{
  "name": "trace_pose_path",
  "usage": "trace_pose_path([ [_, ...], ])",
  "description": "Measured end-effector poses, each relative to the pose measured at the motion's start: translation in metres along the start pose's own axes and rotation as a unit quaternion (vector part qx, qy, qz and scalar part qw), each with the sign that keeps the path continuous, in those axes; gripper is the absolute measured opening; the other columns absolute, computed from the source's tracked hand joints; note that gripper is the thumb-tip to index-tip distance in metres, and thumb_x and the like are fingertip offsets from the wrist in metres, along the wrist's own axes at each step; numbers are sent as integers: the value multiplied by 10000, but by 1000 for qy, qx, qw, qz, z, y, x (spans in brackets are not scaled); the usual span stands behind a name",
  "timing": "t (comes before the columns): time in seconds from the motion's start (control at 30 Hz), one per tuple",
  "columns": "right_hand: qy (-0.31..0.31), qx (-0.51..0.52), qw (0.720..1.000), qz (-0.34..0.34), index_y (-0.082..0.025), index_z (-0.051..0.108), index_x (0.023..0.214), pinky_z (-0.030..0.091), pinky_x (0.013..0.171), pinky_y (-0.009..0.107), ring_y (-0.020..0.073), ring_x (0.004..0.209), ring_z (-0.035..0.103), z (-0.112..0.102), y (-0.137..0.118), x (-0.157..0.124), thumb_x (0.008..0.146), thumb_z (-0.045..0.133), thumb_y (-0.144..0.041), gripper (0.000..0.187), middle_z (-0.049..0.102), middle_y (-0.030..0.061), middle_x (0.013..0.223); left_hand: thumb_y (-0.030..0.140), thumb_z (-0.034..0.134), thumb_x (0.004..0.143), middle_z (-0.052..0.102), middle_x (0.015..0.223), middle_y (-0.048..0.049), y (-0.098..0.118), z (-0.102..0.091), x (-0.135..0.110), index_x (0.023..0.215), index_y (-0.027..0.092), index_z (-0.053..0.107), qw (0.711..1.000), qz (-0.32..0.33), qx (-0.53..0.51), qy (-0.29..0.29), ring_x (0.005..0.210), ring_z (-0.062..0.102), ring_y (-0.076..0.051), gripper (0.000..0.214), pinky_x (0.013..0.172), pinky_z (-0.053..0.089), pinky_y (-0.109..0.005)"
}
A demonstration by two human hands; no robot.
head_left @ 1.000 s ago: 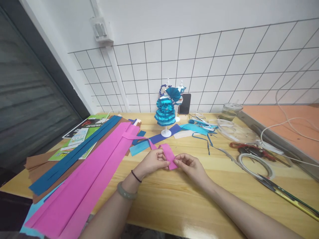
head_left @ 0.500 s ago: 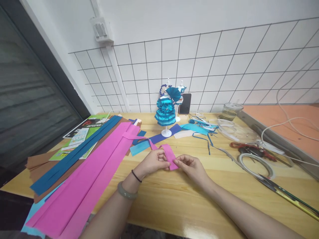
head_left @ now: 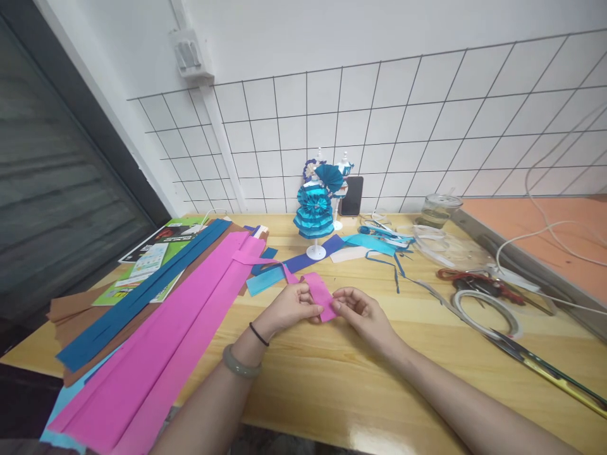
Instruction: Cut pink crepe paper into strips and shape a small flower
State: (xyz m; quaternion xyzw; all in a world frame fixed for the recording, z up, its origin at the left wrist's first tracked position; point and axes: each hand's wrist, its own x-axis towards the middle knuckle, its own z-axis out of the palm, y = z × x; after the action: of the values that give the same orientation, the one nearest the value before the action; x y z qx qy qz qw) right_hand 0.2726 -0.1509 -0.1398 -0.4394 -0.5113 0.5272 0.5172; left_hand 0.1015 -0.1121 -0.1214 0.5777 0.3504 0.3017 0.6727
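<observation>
A narrow strip of pink crepe paper [head_left: 318, 292] is held up between both hands over the wooden table. My left hand [head_left: 298, 303] pinches it near its lower left edge, thumb in front. On the strip's right edge, the thumb and fingertips of my right hand [head_left: 353, 308] are closed. From my left hand the strip trails back to large folded pink crepe paper sheets [head_left: 190, 322] at the left. Behind the hands stands a small white dress form in a turquoise pleated paper dress [head_left: 313, 212], with a teal paper fan [head_left: 329, 179] at its top.
Blue and brown paper strips and a green magazine [head_left: 165, 253] lie at the left. Paper scraps [head_left: 372, 243] are behind my right hand. At the right are a tape roll [head_left: 486, 313], scissors [head_left: 545, 370], cables and a glass cup [head_left: 439, 210]. A phone [head_left: 351, 196] leans on the wall.
Very little differs. Both hands keep their pinch on the pink strip, which has shifted and tilted slightly; the view has moved a touch.
</observation>
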Motion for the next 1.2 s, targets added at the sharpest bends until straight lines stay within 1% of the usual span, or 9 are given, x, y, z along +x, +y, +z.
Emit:
trace_pose_path([
  [0.17, -33, 28, 999, 2, -184, 504, 853, 462, 643, 265, 122, 643, 583, 5, 2, 0, 610, 725, -429, 409, 590, -4, 697, 295, 719, 626, 652, 786, -118, 0, 2, 0, 882, 70, 597, 1000, -4, 7, -8, 687, 621, -169, 362, 666, 491, -304],
  [0.3, -34, 51, 998, 11, -191, 467, 861, 454, 624, 254, 120, 636, 587, 5, 6, 1, 607, 730, -423, 433, 585, -16, 668, 281, 707, 644, 652, 775, -118, -1, 2, 0, 883, 72, 591, 1000, 3, 10, -9, 704, 625, -181, 338, 654, 485, -298],
  [0.37, -31, 67, 997, 19, -195, 449, 902, 451, 615, 252, 121, 633, 592, 4, 5, 1, 624, 720, -417, 447, 596, -17, 672, 271, 699, 652, 652, 772, -113, -1, 2, 1, 883, 74, 591, 1000, 13, 8, 0, 691, 620, -169, 322, 641, 478, -282],
  [0.47, -35, 80, 995, 45, -198, 407, 1021, 446, 578, 251, 121, 590, 592, 3, 2, 1, 642, 709, -414, 530, 615, -17, 666, 265, 690, 660, 650, 742, -90, 0, 2, 2, 851, 83, 598, 999, 31, 11, 25, 658, 609, -148, 279, 623, 463, -258],
  [0.57, -40, 74, 994, 69, -191, 377, 1098, 445, 544, 255, 125, 549, 590, 5, -2, -1, 607, 732, -417, 647, 643, 5, 689, 271, 693, 652, 659, 741, -85, 1, 5, 3, 837, 89, 602, 998, 36, 17, 44, 664, 612, -157, 276, 620, 458, -257],
  [0.67, -40, 73, 993, 82, -179, 390, 1105, 465, 570, 280, 138, 552, 604, 7, -2, -2, 559, 761, -415, 701, 657, 18, 702, 273, 689, 654, 672, 807, -102, 1, 8, 3, 896, 91, 600, 999, 34, 7, 38, 687, 623, -173, 316, 644, 465, -276],
  [0.9, -45, 82, 993, 75, -167, 411, 1123, 478, 635, 295, 138, 576, 618, 5, 4, -1, 581, 757, -371, 674, 668, 8, 680, 260, 680, 663, 673, 813, -106, 0, 6, 2, 919, 87, 605, 999, 45, -8, 24, 681, 625, -176, 318, 657, 465, -285],
  [1.03, -37, 74, 994, 69, -152, 430, 1136, 482, 664, 299, 147, 610, 632, 4, 4, -2, 625, 721, -405, 640, 676, 22, 672, 255, 691, 653, 667, 804, -100, -1, 4, 2, 898, 86, 613, 998, 49, -5, 39, 668, 610, -155, 307, 631, 454, -256],
  [1.2, -18, 43, 997, 63, -154, 452, 1125, 491, 660, 305, 162, 628, 642, 4, 1, -3, 659, 672, -468, 604, 683, 44, 689, 265, 691, 655, 666, 785, -97, -2, 2, 2, 867, 89, 613, 998, 41, -2, 37, 700, 616, -167, 286, 672, 457, -272],
])
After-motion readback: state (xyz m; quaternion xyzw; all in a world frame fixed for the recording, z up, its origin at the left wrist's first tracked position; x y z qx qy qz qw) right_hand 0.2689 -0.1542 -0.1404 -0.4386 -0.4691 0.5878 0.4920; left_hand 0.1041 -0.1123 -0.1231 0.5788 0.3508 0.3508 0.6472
